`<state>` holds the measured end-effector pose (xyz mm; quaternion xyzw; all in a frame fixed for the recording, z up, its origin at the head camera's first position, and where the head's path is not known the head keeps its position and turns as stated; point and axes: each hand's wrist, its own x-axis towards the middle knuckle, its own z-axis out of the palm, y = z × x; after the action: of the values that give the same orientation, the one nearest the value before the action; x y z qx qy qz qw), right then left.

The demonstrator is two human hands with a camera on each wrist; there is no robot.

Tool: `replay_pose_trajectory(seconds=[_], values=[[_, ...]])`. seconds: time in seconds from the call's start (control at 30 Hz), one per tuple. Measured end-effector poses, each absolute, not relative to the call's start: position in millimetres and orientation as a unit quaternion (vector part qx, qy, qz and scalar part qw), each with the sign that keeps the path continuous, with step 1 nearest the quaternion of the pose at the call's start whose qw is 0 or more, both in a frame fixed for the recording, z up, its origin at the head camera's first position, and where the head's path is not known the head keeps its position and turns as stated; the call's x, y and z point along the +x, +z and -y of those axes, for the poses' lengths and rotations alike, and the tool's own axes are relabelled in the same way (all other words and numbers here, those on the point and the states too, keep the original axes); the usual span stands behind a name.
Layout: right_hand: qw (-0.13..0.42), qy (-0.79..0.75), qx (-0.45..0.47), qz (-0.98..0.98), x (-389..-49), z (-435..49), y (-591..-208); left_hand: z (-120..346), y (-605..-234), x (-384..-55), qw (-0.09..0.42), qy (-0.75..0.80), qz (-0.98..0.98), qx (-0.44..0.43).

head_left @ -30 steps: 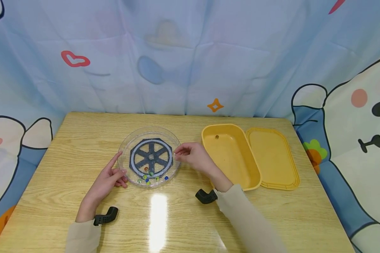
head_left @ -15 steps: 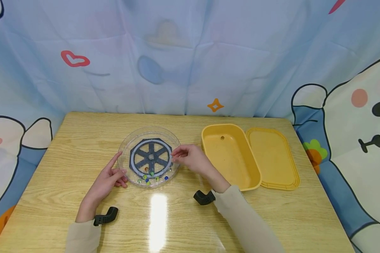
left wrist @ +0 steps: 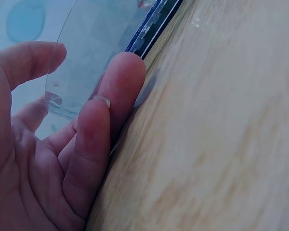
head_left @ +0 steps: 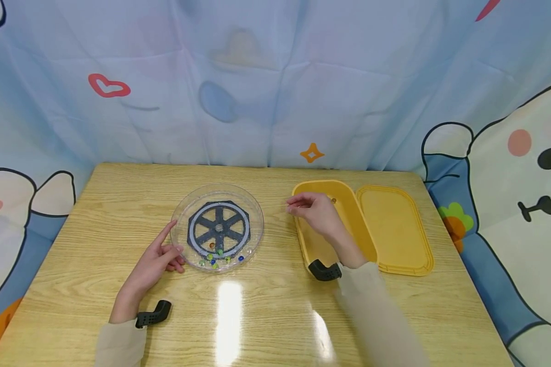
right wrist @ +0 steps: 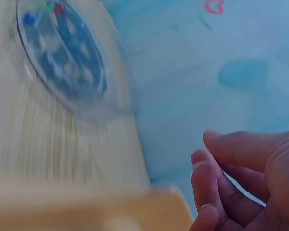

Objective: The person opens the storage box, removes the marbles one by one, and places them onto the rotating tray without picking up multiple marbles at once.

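Note:
A round clear dish stands on the table's left half, with a dark spoked wheel shape in its middle. Green, blue, amber and clear marbles lie near its front side. My left hand touches the dish's left side with index finger and thumb; its other fingers rest near the tabletop. Over the left rim of a yellow box is my right hand, fingers loosely bent. In the right wrist view its thumb and fingertips come together, and nothing shows between them. One amber marble lies in the box.
A yellow lid lies flat against the box's right side. The wooden table ends at a blue patterned curtain at the back. Black wrist cameras sit on both wrists.
My right hand has moved from the dish's right rim to over the box. A clear marble now lies at the dish's right front. The amber marble in the box has rolled right. My left hand stays.

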<state>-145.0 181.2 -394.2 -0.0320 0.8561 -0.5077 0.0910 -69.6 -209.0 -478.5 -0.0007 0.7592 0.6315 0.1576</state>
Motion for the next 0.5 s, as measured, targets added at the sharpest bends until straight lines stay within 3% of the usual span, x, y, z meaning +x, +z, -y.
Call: replay_pose_trajectory(seconds=[0.23,0.5], values=[[0.081,-0.472,0.028,-0.877,-152.7,-224.8,-403.6,208.8,-478.0,-69.3,0.16,0.631,-0.759,-0.001],[0.162,-0.342,0.087,-0.922,-150.1,-253.2,-406.1,209.2,-477.4,-69.4,0.16,0.631,-0.759,-0.001]])
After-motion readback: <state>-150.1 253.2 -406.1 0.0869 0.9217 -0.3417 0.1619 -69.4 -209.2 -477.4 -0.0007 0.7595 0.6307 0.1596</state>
